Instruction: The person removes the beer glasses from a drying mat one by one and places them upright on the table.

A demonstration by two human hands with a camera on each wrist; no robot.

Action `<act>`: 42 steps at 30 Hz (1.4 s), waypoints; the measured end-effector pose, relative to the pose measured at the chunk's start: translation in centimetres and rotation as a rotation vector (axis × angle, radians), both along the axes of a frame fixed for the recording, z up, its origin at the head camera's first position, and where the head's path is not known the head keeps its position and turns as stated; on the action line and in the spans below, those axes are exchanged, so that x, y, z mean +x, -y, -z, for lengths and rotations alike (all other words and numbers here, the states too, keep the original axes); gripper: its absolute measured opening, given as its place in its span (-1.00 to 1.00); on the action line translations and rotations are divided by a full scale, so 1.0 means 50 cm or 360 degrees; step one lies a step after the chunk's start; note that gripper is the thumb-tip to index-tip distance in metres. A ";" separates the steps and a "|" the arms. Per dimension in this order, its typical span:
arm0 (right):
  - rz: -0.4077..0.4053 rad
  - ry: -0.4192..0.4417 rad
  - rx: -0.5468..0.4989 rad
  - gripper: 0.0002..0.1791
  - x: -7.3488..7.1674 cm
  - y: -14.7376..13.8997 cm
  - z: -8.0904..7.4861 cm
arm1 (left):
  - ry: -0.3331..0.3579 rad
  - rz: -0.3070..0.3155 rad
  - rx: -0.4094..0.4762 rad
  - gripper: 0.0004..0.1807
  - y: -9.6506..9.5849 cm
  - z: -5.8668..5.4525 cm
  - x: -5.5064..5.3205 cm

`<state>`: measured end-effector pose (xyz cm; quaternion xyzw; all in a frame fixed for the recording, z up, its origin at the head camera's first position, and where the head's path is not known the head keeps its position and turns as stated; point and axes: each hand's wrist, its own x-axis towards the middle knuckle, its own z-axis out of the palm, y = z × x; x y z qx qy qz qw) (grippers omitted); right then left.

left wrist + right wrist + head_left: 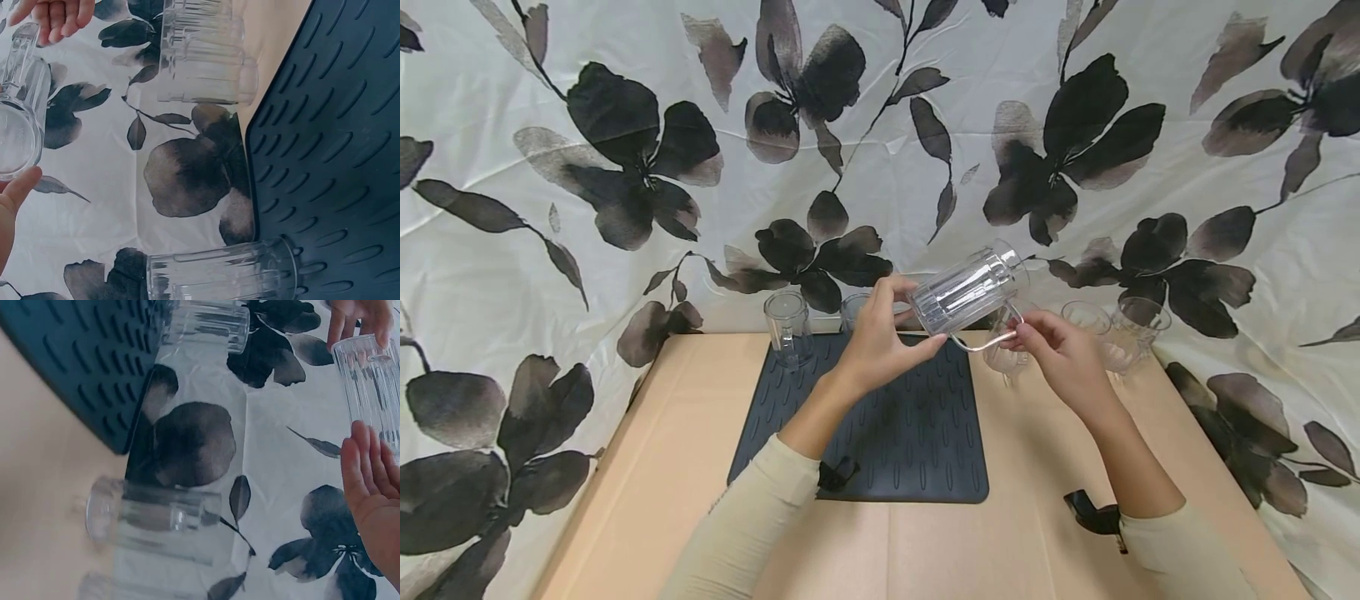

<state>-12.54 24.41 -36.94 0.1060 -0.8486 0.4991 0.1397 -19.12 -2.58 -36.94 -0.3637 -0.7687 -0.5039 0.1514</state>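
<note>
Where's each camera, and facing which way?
Head: on the head, facing forward and down at the held mug; left hand, right hand, forearms show.
Left wrist: on that wrist, facing dark mat and floral cloth; both hands partly show.
Right wrist: on that wrist, facing mat and cloth; both hands partly show.
Wrist views share held mug.

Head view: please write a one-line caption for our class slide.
A left hand and right hand hold a tilted clear mug; a dark mat lies on the table.

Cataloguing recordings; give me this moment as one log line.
Left hand: grips raised, tilted, clear ribbed glass mug | Right hand: at its handle | On tan table: dark rectangular textured rubber mat
</note>
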 end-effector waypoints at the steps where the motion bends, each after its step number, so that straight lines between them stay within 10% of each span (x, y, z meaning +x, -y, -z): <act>1: -0.0030 0.0015 -0.0061 -0.62 -0.003 0.002 0.001 | -0.0011 -0.0003 0.0006 -0.18 0.000 0.003 0.001; 24: -0.0373 -0.0007 -0.0573 -0.85 -0.010 0.016 -0.005 | -0.0046 -0.0191 -0.0390 -0.13 -0.016 0.006 -0.002; 42: -0.0290 -0.0043 -0.0347 -0.84 0.013 -0.002 -0.020 | 0.0104 -0.0129 -0.0588 0.06 0.004 0.006 0.000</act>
